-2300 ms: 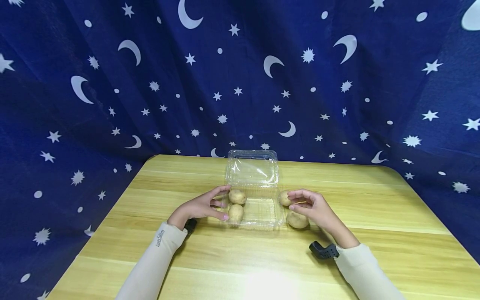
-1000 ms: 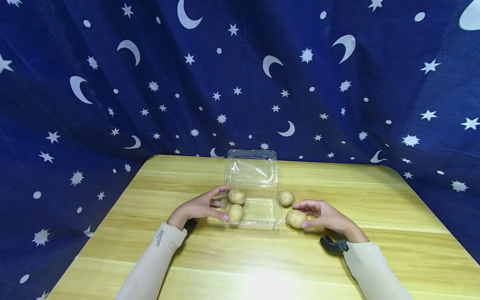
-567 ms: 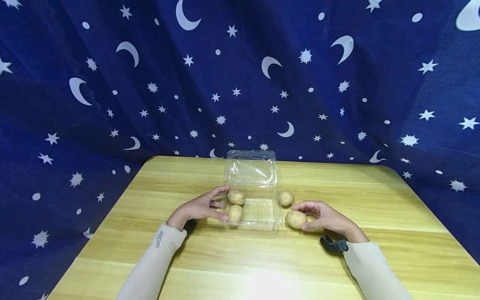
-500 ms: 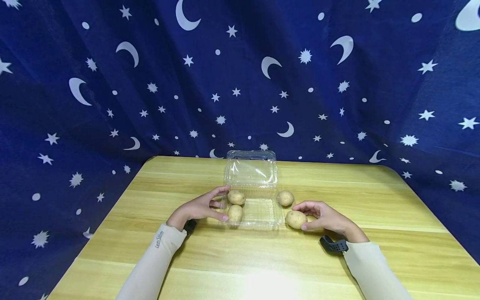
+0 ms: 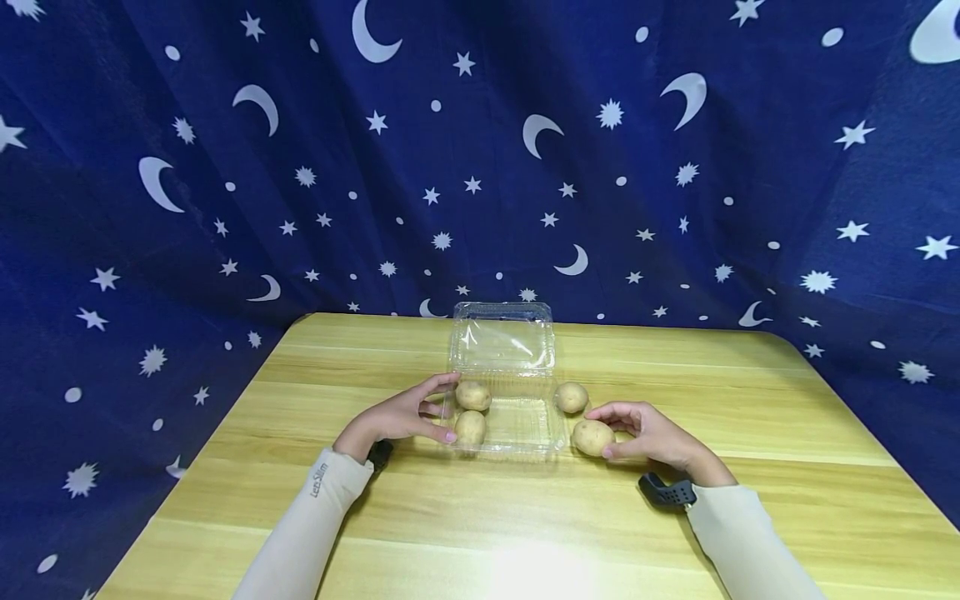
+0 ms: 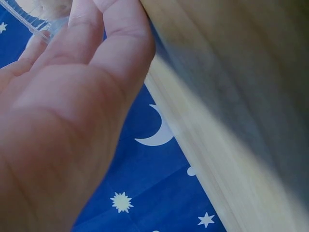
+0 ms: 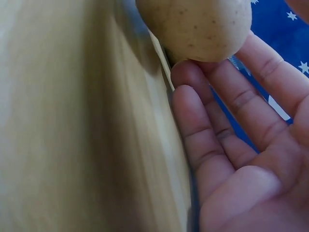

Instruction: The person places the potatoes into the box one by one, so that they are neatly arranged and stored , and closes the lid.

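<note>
A clear plastic clamshell container [image 5: 522,423] stands with its lid [image 5: 504,340] raised toward the back. Two potatoes, a rear one [image 5: 473,395] and a front one [image 5: 470,427], lie along its left side. My left hand [image 5: 405,412] holds the container's left side, thumb near the front corner and fingers further back. On the table right of the container, my right hand [image 5: 656,435] has thumb and fingers around a potato [image 5: 592,437]. In the right wrist view, fingertips meet that potato [image 7: 198,29]. Just behind it another potato [image 5: 572,397] lies close to the container's right wall.
The wooden table [image 5: 420,525] has a bright glare patch at its front. A dark blue curtain [image 5: 480,150] with white moons and stars hangs behind and at both sides. Black straps [image 5: 667,490] sit on the wrists.
My right hand has shifted from above the rear loose potato down and right to the front one, and has stayed there since. The left hand and container keep their places.
</note>
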Action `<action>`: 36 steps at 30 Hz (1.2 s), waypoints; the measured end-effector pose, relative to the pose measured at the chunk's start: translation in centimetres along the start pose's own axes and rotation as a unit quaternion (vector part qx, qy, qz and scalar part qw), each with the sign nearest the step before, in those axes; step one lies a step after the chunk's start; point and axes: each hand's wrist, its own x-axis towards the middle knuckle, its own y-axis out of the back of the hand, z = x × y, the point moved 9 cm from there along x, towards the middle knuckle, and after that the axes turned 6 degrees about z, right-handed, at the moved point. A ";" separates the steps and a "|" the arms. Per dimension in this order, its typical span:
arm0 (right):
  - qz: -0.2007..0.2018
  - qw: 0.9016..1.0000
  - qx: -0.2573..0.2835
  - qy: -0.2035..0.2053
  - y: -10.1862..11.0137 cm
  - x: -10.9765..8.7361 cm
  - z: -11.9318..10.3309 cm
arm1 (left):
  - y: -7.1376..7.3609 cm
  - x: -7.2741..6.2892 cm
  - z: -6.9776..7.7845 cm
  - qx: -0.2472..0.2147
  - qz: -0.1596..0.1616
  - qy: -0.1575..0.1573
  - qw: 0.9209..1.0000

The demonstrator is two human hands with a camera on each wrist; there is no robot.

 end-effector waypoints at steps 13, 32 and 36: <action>0.017 1.000 0.004 -0.009 0.2 0.0 -0.8 | 0.0 0.1 -0.1 0.002 0.001 0.001 1.000; 0.056 0.998 -0.008 0.007 0.4 0.4 -2.7 | 0.0 0.2 -0.2 -0.008 -0.005 0.002 1.000; 0.070 0.998 -0.006 0.003 0.4 0.4 -3.0 | 0.0 0.2 -0.2 -0.012 -0.006 0.003 1.000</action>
